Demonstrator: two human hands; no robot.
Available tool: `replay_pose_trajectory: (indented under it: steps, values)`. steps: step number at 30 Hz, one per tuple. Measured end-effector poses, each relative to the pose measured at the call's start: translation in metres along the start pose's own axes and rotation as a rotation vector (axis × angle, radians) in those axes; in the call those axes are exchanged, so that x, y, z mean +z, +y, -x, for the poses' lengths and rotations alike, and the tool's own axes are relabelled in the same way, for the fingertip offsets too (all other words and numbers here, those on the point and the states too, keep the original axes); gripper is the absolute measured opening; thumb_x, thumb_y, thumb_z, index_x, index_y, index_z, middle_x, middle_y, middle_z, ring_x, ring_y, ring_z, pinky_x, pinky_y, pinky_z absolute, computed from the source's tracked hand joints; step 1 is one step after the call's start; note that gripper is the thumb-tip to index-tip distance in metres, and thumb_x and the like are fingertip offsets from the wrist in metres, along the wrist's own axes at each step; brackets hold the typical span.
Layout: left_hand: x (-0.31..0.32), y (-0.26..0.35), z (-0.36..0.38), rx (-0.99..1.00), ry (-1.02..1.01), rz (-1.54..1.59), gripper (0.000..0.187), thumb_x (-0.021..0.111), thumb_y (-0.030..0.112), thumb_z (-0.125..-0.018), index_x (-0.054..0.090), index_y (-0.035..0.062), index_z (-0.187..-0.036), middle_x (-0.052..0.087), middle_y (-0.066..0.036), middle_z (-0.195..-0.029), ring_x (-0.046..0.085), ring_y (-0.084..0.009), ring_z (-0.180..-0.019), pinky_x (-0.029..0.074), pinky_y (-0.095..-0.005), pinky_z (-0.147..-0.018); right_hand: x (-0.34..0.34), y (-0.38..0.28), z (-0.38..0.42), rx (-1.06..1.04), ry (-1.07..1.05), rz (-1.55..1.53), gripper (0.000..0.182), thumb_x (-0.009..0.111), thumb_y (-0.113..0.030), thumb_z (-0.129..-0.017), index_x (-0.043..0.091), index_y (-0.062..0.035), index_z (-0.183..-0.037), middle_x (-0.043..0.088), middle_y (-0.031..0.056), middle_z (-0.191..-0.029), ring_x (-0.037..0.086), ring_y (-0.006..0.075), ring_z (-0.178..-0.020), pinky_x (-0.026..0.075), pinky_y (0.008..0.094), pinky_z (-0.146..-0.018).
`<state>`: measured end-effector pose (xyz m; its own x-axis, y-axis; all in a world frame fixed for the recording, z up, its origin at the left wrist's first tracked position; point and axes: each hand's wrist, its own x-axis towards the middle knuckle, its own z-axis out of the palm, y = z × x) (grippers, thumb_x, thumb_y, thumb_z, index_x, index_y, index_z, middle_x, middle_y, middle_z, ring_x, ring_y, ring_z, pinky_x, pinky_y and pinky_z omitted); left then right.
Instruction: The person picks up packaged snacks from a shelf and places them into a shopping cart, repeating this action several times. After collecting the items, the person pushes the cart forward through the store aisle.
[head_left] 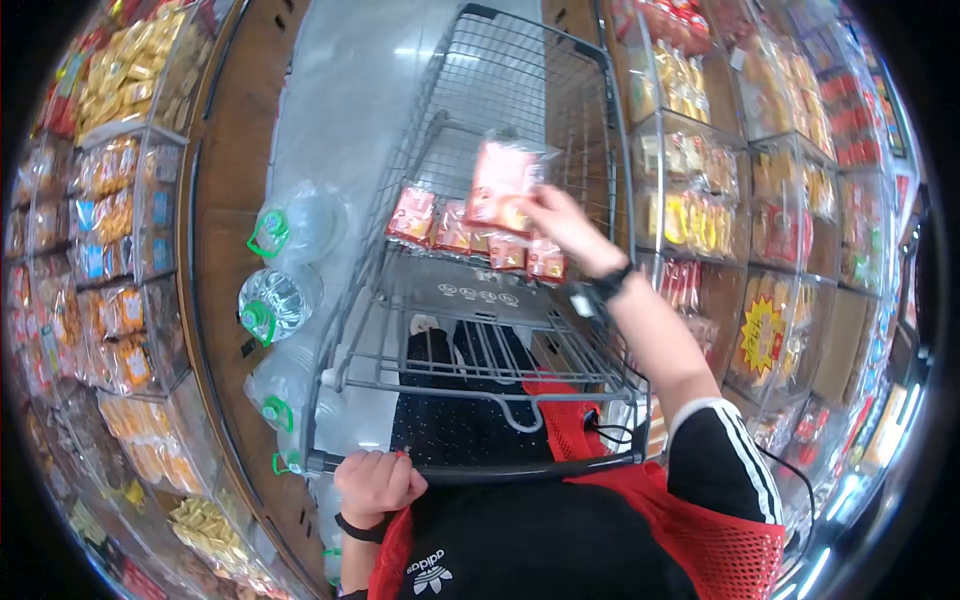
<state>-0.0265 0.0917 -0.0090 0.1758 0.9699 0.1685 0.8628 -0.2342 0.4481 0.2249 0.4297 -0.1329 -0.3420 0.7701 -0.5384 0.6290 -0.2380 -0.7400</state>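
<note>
My left hand (378, 482) is wrapped round the left end of the dark handle bar (500, 470) of a grey wire shopping cart (590, 100). My right hand (560, 222) reaches over the cart and grips the lower right edge of a red and white plastic packet (502, 185). Below it, several similar red packets stand in a row inside the cart, among them a packet (411, 214) at the left and a packet (546, 260) at the right. The held packet partly covers the row's middle. Motion slightly blurs my right fingers.
Shelves with clear bins of wrapped snacks (690, 160) line the right, and more snack bins (110, 230) stand at the left. Several large water bottles (280, 303) with green handles stand on the floor left of the cart. A yellow starburst price sign (763, 334) hangs on the right shelf.
</note>
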Motion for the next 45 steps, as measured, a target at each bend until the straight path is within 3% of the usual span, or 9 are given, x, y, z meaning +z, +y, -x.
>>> replay_pose_trajectory:
  steps: [5, 12, 17, 21, 24, 28, 34, 35, 45]
  values:
    - [0.002, -0.001, 0.002, -0.045, 0.002, 0.025, 0.021, 0.060, 0.015, -0.066, 0.042, 0.0139, -0.056, 0.039, 0.001, -0.051, 0.044, -0.0139, -0.043, 0.032, -0.0274, -0.044, 0.150, 0.058, -0.125, 0.272, -0.282, -0.538, 0.026, 0.057, -0.024, -0.092, 0.065, -0.0004, -0.099, 0.066, 0.0047, -0.081, 0.061, 0.0121, -0.070, 0.049, 0.0257, -0.060]
    - [0.006, -0.004, 0.003, -0.025, 0.056, 0.008, 0.025, 0.057, 0.017, -0.073, 0.040, 0.0139, -0.055, 0.037, 0.001, -0.050, 0.042, -0.0128, -0.043, 0.029, -0.0266, -0.045, 0.181, 0.084, -0.148, 0.065, -0.376, 0.645, 0.037, 0.060, -0.032, -0.086, 0.066, 0.0012, -0.100, 0.069, 0.0195, -0.086, 0.067, 0.0323, -0.088, 0.052, 0.0394, -0.078]
    - [0.002, -0.005, 0.002, -0.001, 0.093, -0.001, 0.028, 0.060, 0.016, -0.071, 0.038, 0.0142, -0.054, 0.035, 0.001, -0.050, 0.041, -0.0130, -0.043, 0.030, -0.0265, -0.045, 0.102, 0.116, -0.125, -0.133, -0.384, 0.683, 0.037, 0.056, -0.032, -0.087, 0.062, -0.0004, -0.106, 0.066, 0.0251, -0.100, 0.064, 0.0417, -0.095, 0.050, 0.0449, -0.083]
    - [0.004, -0.003, 0.003, 0.033, 0.171, 0.001, 0.028, 0.064, 0.015, -0.067, 0.039, 0.0158, -0.053, 0.038, 0.002, -0.049, 0.043, -0.0143, -0.043, 0.034, -0.0286, -0.044, 0.016, 0.082, -0.035, -0.205, -0.294, 0.164, 0.030, 0.054, -0.023, -0.087, 0.064, 0.0005, -0.103, 0.068, 0.0208, -0.098, 0.065, 0.0303, -0.091, 0.050, 0.0402, -0.080]
    - [0.002, -0.004, 0.005, 0.066, 0.235, -0.005, 0.032, 0.066, 0.018, -0.070, 0.039, 0.0168, -0.054, 0.038, 0.002, -0.048, 0.044, -0.0144, -0.043, 0.036, -0.0286, -0.046, -0.054, 0.112, 0.004, -0.100, -0.284, 0.550, 0.035, 0.051, -0.028, -0.088, 0.063, 0.0025, -0.101, 0.064, 0.0253, -0.099, 0.059, 0.0419, -0.094, 0.047, 0.0451, -0.084]
    - [0.009, -0.008, 0.011, 0.111, 0.296, 0.000, 0.030, 0.065, 0.020, -0.074, 0.042, 0.0157, -0.054, 0.045, 0.001, -0.049, 0.047, -0.0170, -0.044, 0.039, -0.0306, -0.048, -0.098, 0.067, 0.122, -0.019, -0.078, 0.183, 0.025, 0.052, -0.013, -0.092, 0.061, 0.0005, -0.111, 0.061, 0.0043, -0.083, 0.057, 0.0126, -0.073, 0.047, 0.0288, -0.063]
    - [0.011, -0.010, 0.012, 0.127, 0.337, -0.043, 0.027, 0.063, 0.018, -0.076, 0.048, 0.0125, -0.054, 0.052, -0.003, -0.048, 0.053, -0.0216, -0.044, 0.042, -0.0338, -0.048, -0.121, 0.123, 0.250, -0.351, 0.321, 0.185, 0.025, 0.052, -0.007, -0.090, 0.060, -0.0011, -0.113, 0.062, 0.0068, -0.097, 0.058, 0.0128, -0.079, 0.049, 0.0269, -0.068]
    - [0.011, -0.010, 0.011, 0.129, 0.344, -0.046, 0.028, 0.063, 0.018, -0.076, 0.048, 0.0123, -0.053, 0.052, -0.003, -0.048, 0.053, -0.0220, -0.044, 0.043, -0.0344, -0.048, -0.112, 0.117, 0.272, -0.037, 0.198, -0.088, 0.024, 0.053, -0.006, -0.089, 0.060, -0.0008, -0.111, 0.062, 0.0081, -0.099, 0.060, 0.0154, -0.085, 0.050, 0.0294, -0.075]
    - [0.015, -0.007, 0.010, 0.058, 0.267, -0.060, 0.025, 0.060, 0.028, -0.075, 0.052, 0.0149, -0.055, 0.055, -0.006, -0.051, 0.058, -0.0275, -0.050, 0.046, -0.0400, -0.049, -0.056, 0.140, 0.292, -0.091, -0.036, 0.294, 0.039, 0.052, -0.017, -0.093, 0.053, -0.0061, -0.131, 0.060, 0.0089, -0.118, 0.057, 0.0171, -0.103, 0.047, 0.0316, -0.085]
